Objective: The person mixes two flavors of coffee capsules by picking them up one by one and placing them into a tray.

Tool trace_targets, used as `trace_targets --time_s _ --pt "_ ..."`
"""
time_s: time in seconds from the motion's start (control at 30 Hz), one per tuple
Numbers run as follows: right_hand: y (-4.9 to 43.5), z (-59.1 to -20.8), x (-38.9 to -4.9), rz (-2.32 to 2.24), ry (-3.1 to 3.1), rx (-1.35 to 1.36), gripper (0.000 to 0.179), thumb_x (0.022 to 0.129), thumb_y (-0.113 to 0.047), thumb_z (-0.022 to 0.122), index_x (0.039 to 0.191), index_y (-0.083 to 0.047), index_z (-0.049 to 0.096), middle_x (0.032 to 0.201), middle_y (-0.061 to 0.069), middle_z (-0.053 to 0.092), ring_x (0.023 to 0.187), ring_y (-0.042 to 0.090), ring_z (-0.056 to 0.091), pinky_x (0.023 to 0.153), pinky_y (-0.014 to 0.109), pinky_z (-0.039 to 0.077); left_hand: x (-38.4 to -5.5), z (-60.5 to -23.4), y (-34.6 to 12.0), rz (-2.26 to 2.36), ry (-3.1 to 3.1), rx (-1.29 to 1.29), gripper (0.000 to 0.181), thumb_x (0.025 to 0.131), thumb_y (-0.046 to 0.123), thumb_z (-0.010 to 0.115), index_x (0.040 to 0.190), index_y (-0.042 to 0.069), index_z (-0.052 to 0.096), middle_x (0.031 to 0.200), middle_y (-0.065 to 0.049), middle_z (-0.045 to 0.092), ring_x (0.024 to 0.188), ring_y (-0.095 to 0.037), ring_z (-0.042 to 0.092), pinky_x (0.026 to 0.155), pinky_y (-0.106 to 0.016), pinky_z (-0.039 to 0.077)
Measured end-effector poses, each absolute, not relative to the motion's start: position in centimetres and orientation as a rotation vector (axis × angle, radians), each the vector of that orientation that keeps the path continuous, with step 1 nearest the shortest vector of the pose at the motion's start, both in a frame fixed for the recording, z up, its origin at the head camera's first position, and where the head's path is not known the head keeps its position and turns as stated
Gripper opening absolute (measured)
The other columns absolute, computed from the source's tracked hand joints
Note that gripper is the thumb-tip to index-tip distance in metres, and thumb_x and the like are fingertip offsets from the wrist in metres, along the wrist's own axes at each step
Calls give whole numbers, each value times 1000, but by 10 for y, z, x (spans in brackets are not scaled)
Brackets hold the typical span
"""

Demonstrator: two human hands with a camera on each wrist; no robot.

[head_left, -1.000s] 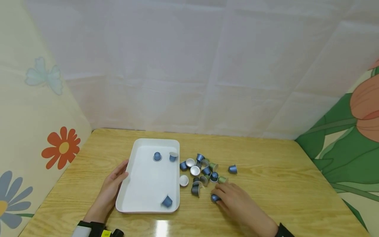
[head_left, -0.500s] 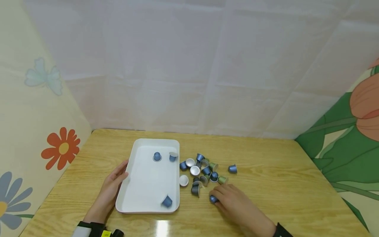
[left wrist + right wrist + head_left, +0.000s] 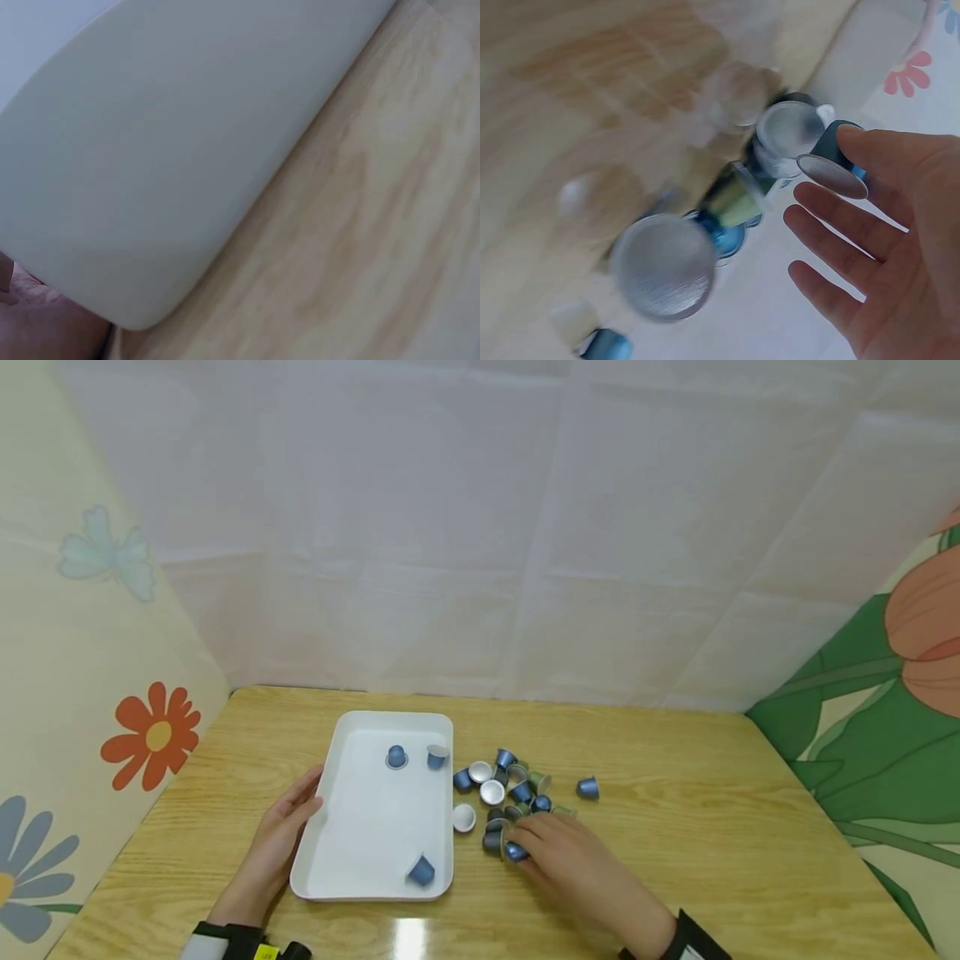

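At the left side of the white tray (image 3: 372,893), my left hand (image 3: 281,831) holds the rim, thumb tip on the edge; its other fingers are partly hidden. The tray's outer wall (image 3: 165,150) fills much of the left wrist view. Pinched between thumb and index finger of my right hand (image 3: 566,864) is a blue coffee capsule (image 3: 515,852). In the right wrist view this capsule (image 3: 834,174) shows its silvery lid, while the remaining fingers (image 3: 840,240) are spread. Three blue capsules lie in the tray, one of them (image 3: 422,871) near its front right corner.
Just right of the tray lies a heap of blue, green and dark capsules, some with the white lid (image 3: 492,792) upward. A single blue capsule (image 3: 588,788) lies apart, farther right. A white cloth (image 3: 480,543) hangs behind the wooden table (image 3: 675,810).
My right hand has moved left with the blue capsule, up to the near side of the heap, covering part of it. The left hand and tray have stayed in place.
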State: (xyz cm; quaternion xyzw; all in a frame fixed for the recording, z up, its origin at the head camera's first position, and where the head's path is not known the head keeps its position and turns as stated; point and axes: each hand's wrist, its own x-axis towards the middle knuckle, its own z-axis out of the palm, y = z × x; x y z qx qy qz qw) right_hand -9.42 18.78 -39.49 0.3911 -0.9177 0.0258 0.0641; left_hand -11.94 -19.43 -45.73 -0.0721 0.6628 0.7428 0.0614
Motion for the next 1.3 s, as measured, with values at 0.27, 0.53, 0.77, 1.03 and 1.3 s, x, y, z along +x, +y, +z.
trace_targets --time_s 0.27,0.53,0.77,1.03,1.3 --pt "159 -384 -100 125 -2696 1239 29 91 -23 73 118 -13 68 114 -1 65 107 17 61 97 37 49 -121 -456 -195 2231 2015 -229 55 107 15 43 158 9 24 163 -7 19 148 -22 19 92 -6 39" --pt "128 -381 -102 112 -2684 1301 32 94 -25 70 123 -14 66 119 0 64 111 17 60 100 36 47 -123 -454 -194 2217 2037 -259 55 106 14 45 158 10 25 163 -6 20 147 -20 22 91 -6 39" --pt "107 -387 -102 88 -2603 1380 30 93 -26 71 119 -14 67 117 -1 64 110 14 59 99 31 47 -122 -453 -194 2206 2029 -274 56 106 15 45 158 11 24 163 -5 19 147 -20 22 99 -12 38" --pt "95 -395 -98 92 -2633 1399 29 92 -26 71 119 -15 67 117 -3 64 111 13 58 100 33 45 -121 -455 -194 2230 2019 -237 56 106 15 45 158 9 24 163 -6 19 148 -20 19 97 -9 37" --pt "96 -400 -96 128 -2599 1391 29 90 -24 74 116 -15 67 114 -2 65 107 13 59 96 31 48 -121 -458 -195 2245 2008 -223 57 106 14 46 158 8 23 163 -6 18 149 -22 17 93 -6 38"
